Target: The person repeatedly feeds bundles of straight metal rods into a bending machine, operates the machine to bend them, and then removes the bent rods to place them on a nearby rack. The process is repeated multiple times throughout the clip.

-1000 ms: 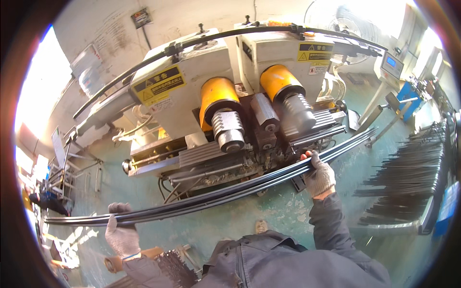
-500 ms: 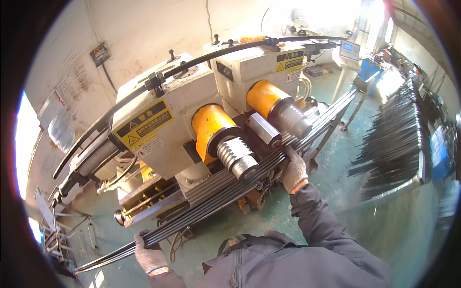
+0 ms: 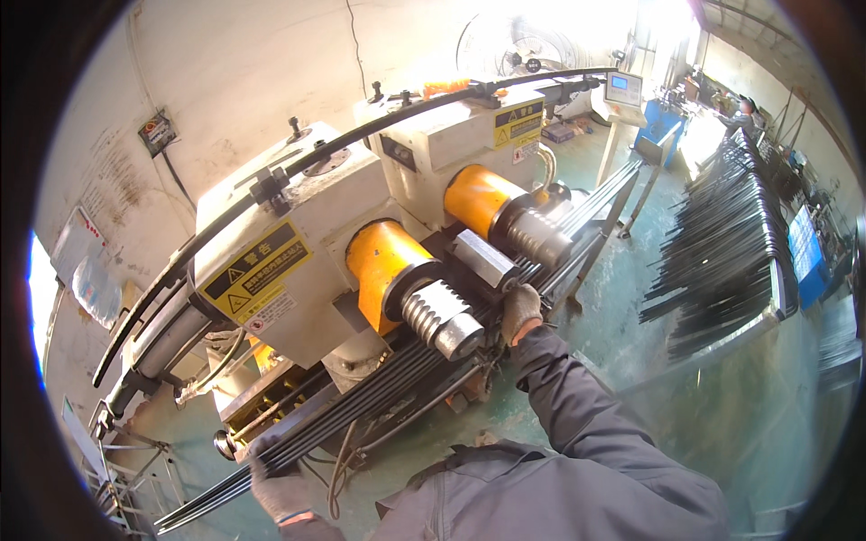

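A bundle of long dark metal rods runs slantwise along the front of a machine, passing under its two threaded steel rollers. My left hand, in a pale knit glove, is closed around the rods close to their near-left end; its fingers are slightly blurred. My right hand, gloved too, grips the rods farther along, just beside the end of a steel hexagonal block. Its fingertips are partly hidden. The nearer threaded roller sticks out of a yellow housing between my hands.
The white machine body carries yellow warning labels and a long black bar. At far right, many dark rods lie piled on a rack. A control box stands at the back. A looped cable hangs by the machine's front.
Both hands have brought the rods closer in against the machine, uncovering a bar in front of it. My right hand is nearer the hexagonal block. The view has shifted to the right.
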The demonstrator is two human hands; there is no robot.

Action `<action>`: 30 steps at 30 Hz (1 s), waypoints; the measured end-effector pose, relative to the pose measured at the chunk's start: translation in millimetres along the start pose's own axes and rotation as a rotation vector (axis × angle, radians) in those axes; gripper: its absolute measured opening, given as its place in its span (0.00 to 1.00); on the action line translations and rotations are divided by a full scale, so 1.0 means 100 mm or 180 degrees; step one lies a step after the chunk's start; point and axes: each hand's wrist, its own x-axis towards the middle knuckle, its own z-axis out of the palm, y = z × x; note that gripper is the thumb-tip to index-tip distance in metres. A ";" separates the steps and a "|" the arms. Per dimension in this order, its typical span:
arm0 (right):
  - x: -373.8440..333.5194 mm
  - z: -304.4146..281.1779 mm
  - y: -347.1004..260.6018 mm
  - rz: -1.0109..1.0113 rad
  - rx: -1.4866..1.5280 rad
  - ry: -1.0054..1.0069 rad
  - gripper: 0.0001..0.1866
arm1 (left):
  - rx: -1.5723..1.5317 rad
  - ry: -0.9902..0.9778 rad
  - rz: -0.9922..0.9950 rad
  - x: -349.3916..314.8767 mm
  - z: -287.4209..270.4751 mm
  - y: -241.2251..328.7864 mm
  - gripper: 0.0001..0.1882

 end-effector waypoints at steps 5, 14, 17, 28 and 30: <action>0.01 0.13 -0.02 -0.0153 -0.0487 -0.0408 0.13 | 0.0291 0.0274 0.0176 0.21 -0.34 0.23 0.22; -0.26 -0.25 -0.21 0.2723 0.6175 0.0294 0.34 | 0.0155 -0.0172 -0.0266 -0.20 0.43 -0.81 0.22; -0.50 -0.40 -0.10 0.2463 0.5720 0.0469 0.36 | 0.0080 -0.0086 0.0040 -0.11 0.27 -0.64 0.20; -1.24 0.22 0.42 0.2821 0.5571 0.0000 0.32 | 0.0284 0.0678 0.0139 -0.01 0.26 -0.67 0.21; -1.22 0.30 0.42 0.2689 0.5483 -0.0165 0.31 | 0.0258 0.0580 0.0036 -0.14 0.48 -0.85 0.22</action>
